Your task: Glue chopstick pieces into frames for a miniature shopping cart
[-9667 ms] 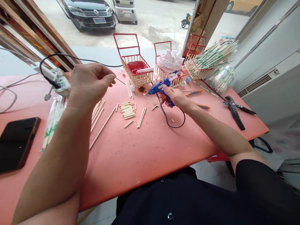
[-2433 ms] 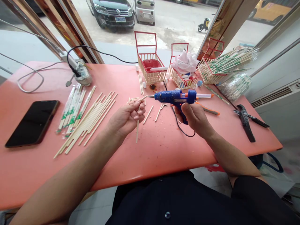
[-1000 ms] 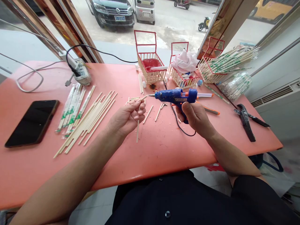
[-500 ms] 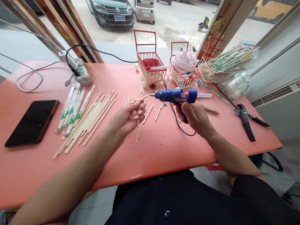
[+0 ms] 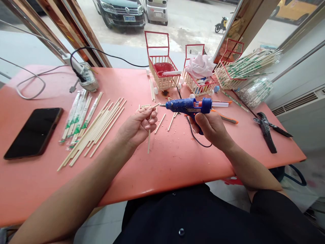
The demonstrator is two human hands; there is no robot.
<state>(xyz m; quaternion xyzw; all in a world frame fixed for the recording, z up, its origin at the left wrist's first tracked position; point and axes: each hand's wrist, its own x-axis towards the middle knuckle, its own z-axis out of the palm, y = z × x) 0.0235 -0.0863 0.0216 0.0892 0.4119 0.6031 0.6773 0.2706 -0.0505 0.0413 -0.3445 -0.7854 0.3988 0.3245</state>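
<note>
I'd call the thin, pale wooden stick [image 5: 156, 105] light and stiff, best pinched behind its tip, as the left hand [image 5: 142, 123] does beside the blue plastic glue gun [image 5: 181, 105] the right hand [image 5: 210, 127] grips.

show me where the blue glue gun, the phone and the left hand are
Blue glue gun [image 5: 179, 105]: head view, on its barrel.
Phone [image 5: 34, 133]: head view, on its dark screen.
Left hand [image 5: 142, 122]: head view, on the middle of the hand.

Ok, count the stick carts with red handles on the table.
3, all along the far side of the table: the left cart holding something red, the middle cart under a crumpled white bundle, the right cart with wrapped sticks.
</note>
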